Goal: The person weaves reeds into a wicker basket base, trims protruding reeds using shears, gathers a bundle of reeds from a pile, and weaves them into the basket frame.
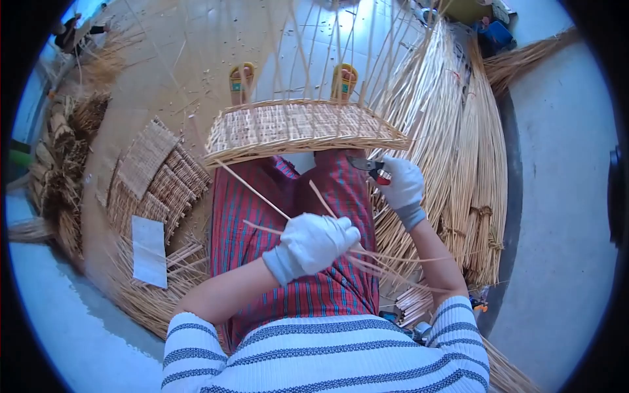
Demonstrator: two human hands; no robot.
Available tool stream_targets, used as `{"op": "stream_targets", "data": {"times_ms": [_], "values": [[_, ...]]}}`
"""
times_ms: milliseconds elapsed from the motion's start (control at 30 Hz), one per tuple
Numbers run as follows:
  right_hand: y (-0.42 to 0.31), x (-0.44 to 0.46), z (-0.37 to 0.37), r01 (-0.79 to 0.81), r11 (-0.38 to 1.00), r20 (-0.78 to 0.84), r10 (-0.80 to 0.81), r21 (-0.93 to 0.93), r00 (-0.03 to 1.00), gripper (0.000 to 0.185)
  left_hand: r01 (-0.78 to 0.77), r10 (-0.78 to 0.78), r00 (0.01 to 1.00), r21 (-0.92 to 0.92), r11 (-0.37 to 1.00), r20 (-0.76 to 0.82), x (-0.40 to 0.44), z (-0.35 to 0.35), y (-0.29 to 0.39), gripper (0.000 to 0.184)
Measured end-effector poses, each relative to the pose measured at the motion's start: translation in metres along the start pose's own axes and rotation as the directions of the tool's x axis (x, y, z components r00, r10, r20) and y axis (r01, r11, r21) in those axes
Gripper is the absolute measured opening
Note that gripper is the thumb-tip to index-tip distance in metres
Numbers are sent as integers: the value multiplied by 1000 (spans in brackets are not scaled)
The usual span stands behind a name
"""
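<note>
My left hand (320, 241), in a white glove, is closed around several thin wicker strands (373, 263) above my lap. One longer strand (255, 190) runs from near this hand up to the left corner of the woven panel (301, 128). That panel lies across my knees, its upright stakes (301, 46) fanning away from me. Also gloved, my right hand (400, 183) is wrapped around pruning shears (373, 170) with a red handle. The shears' dark blades lie just below the panel's right front edge; whether they touch it I cannot tell.
Long bundles of pale strands (445, 144) lie along my right. Stacked woven panels (154, 177) and a white sheet (149, 252) are on the left, near coiled straw bundles (62, 157). My sandalled feet (344, 80) rest beyond the panel, on a floor with scattered scraps.
</note>
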State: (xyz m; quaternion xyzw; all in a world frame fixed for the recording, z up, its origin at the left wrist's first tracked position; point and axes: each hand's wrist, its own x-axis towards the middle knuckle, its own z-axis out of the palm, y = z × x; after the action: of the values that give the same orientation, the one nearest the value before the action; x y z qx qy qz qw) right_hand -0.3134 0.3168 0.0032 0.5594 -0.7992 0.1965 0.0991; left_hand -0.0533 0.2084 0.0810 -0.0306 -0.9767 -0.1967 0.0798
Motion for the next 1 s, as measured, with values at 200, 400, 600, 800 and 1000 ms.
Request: {"op": "stream_targets", "data": {"times_ms": [200, 400, 600, 800, 1000], "values": [[-84, 13, -4, 30, 994, 75, -38, 102, 996, 84, 99, -97, 995, -117, 988, 16, -43, -19, 36, 16], [-185, 47, 15, 88, 994, 188, -99, 66, 977, 80, 122, -129, 991, -147, 982, -38, -75, -47, 55, 17], [-219, 64, 24, 52, 997, 257, -63, 50, 964, 74, 63, -103, 979, -220, 973, -177, -90, -70, 50, 10], [-231, 57, 27, 21, 1000, 197, -17, -22, 980, 75, 92, -140, 970, -233, 968, -199, -100, -72, 50, 18], [-220, 49, 39, 145, 988, 212, -154, 59, 965, 55, 31, -76, 974, -206, 978, -215, -105, -79, 48, 16]]}}
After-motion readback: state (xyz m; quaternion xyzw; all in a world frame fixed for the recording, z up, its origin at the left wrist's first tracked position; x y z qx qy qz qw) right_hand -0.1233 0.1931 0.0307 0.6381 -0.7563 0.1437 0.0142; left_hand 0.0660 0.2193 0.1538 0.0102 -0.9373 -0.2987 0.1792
